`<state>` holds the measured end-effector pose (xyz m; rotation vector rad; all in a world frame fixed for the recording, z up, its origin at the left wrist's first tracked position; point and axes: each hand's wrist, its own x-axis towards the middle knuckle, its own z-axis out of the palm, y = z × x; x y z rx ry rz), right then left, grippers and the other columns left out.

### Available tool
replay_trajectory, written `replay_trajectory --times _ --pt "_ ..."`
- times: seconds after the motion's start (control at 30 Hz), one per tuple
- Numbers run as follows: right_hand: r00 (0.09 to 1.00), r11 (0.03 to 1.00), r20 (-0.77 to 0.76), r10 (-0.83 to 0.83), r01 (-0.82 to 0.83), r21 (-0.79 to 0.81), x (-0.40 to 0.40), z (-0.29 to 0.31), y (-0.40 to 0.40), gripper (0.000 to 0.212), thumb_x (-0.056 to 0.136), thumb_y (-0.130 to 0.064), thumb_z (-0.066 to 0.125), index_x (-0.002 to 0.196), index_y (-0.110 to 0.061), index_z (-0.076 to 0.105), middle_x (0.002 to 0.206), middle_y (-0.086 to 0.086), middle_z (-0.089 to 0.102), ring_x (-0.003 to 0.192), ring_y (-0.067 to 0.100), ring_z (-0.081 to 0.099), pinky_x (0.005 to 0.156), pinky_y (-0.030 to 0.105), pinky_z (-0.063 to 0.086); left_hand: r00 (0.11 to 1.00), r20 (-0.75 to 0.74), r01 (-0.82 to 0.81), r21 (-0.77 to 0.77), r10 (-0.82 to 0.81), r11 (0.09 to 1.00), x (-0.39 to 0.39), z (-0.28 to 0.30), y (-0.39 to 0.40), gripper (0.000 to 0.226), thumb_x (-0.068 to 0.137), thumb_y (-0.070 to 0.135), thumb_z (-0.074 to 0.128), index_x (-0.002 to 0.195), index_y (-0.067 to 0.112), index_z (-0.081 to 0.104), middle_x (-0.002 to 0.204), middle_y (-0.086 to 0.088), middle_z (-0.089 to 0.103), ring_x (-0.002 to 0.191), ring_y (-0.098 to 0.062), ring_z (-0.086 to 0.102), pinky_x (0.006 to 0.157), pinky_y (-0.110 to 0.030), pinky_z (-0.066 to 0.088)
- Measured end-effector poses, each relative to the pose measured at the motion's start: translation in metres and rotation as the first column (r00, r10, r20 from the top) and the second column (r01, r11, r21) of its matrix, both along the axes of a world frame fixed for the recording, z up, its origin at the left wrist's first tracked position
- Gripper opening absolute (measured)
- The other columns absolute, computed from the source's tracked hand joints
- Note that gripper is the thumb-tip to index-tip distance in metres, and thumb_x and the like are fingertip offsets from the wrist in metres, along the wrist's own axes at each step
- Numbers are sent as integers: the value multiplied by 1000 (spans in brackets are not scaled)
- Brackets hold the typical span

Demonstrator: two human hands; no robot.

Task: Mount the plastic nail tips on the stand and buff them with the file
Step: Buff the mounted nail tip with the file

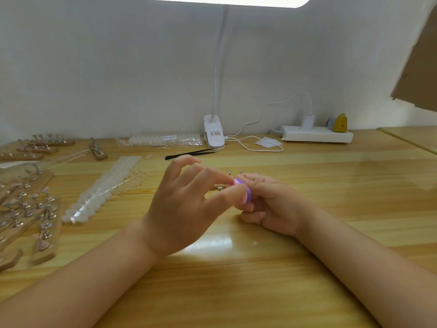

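Head view, mid-bench: I see the left hand (186, 207) with thumb and forefinger pressed onto a small pink-and-purple foam buffing file (243, 191), its other fingers spread; the right hand (269, 204) is curled shut around the same file from 3 o'clock. Behind the knuckles, at 12 o'clock, short metal posts of a stand (230, 172) poke up; whether a nail tip sits under the file I cannot tell, since the hands hide it. Likely faults, in my judgement: the thin tip could pop off its post under sideways pressure, or the light stand could skid on the glossy yellow wooden bench (331, 197). Counts: one file; two long strips of translucent white plastic nail tips, one loose at 9 o'clock (104, 188) and one in a clear bag at 11 o'clock (165, 139); one pair of black tweezers (189, 153); one white clip lamp (214, 133); wooden spare stands (45, 223) piled at 9 o'clock, at least eight, overlapping too much for an exact count.
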<state>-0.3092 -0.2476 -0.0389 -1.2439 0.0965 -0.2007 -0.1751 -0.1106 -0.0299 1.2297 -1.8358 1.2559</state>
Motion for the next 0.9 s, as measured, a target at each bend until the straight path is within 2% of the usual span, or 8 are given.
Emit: replay_trajectory --times 0.2,0.37,0.5,0.57,0.67,0.77,0.83,0.9 --pt "998 998 1 -64 64 5 1 -3 -1 13 91 -21 52 84 -13 44 78 8 15 54 6 37 42 17 18 1000 -9 -11 -2 11 1000 0 1 0 13 96 21 59 104 22 48 83 -3 68 68 -21 63 82 -44 49" --pt "1000 999 -7 -13 13 -39 0 -1 1 13 87 -23 53 82 -12 48 70 1 28 54 6 37 41 15 21 998 -5 -56 -2 56 998 6 -5 -2 21 93 20 64 106 23 48 83 -4 67 65 -20 60 81 -44 49" --pt "1000 1000 8 12 -12 12 -2 1 0 13 88 -23 52 79 -15 57 63 -5 33 54 7 37 41 14 25 977 -43 -206 35 207 978 19 -8 -2 38 82 11 75 104 25 48 85 -4 65 65 -23 59 83 -42 45" --pt "1000 999 18 -8 7 46 -1 1 1 13 87 -24 56 78 -15 56 61 -6 33 53 7 37 40 14 25 967 -63 -240 99 246 966 19 -3 1 28 87 19 69 103 26 48 84 -3 64 68 -25 59 84 -43 43" --pt "992 989 20 -122 120 92 2 -1 0 20 89 -25 59 72 -16 52 58 -7 31 49 6 35 38 14 23 981 -76 -161 208 180 965 11 7 5 8 90 26 54 93 20 59 72 4 58 64 -24 53 79 -42 44" --pt "974 965 17 -227 222 137 5 -2 -1 25 84 -28 60 62 -19 53 56 -6 28 46 5 33 38 15 20 992 -27 -105 358 123 928 0 6 7 14 83 29 55 79 20 64 64 8 53 60 -20 49 79 -40 45" --pt "968 958 12 -251 247 144 6 -2 0 25 83 -30 61 61 -19 54 56 -6 27 46 5 32 37 15 19 991 0 -117 470 133 875 -2 1 7 17 81 38 58 82 23 66 67 9 57 64 -19 52 84 -40 46" --pt "966 958 7 -257 254 133 6 -2 1 26 83 -30 62 60 -20 55 56 -6 27 45 6 32 37 15 19 981 -73 -119 515 182 849 -1 -2 7 28 81 47 55 85 22 66 72 11 61 69 -17 56 85 -39 46"
